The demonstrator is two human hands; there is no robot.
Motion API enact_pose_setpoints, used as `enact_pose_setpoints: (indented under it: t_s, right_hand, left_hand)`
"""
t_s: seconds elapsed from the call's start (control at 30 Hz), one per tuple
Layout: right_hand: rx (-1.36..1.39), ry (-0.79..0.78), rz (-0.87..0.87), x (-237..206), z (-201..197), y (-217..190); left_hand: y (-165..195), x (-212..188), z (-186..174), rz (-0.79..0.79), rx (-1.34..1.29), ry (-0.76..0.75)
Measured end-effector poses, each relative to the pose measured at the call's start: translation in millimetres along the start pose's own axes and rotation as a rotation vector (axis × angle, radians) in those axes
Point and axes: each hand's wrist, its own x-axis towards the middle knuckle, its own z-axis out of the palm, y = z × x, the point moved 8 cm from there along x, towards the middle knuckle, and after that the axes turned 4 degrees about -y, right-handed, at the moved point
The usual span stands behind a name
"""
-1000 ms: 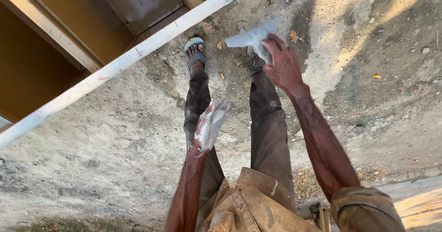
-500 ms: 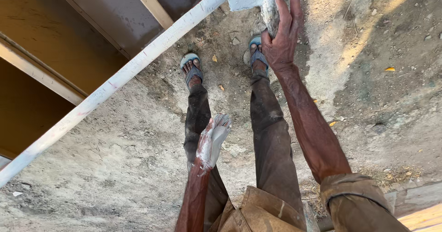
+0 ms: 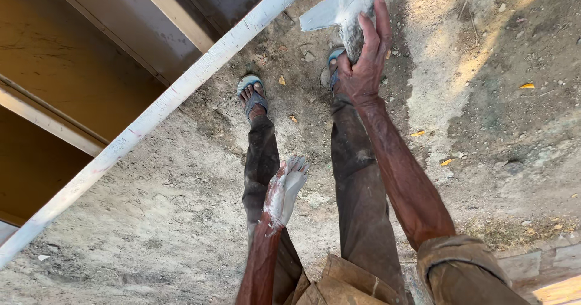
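Above the sandalled feet, right hand [image 3: 361, 69] higher than before, grip closed on trowel [image 3: 342, 8]; left hand [image 3: 284, 190] flat, empty.

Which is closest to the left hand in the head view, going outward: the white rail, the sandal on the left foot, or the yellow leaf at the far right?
From the left hand, which hangs with open, plaster-coated fingers:
1. Sandal on the left foot, straight up the picture from it.
2. White rail, running diagonally on its left.
3. Yellow leaf, far off on the dirt at the right.
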Motion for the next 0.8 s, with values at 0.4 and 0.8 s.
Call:
enact_pose_setpoints:
  t_s: [0.4, 0.8]
  right_hand:
    - [-0.151, -0.102, -0.099, 35, 12, -28]
    - [-0.279, -0.279, -0.129, 51, -53, -48]
  left_hand:
    - [3, 6, -3, 0.041, -0.059, 0.003]
    - [6, 11, 17, 0.007, -0.027, 0.001]
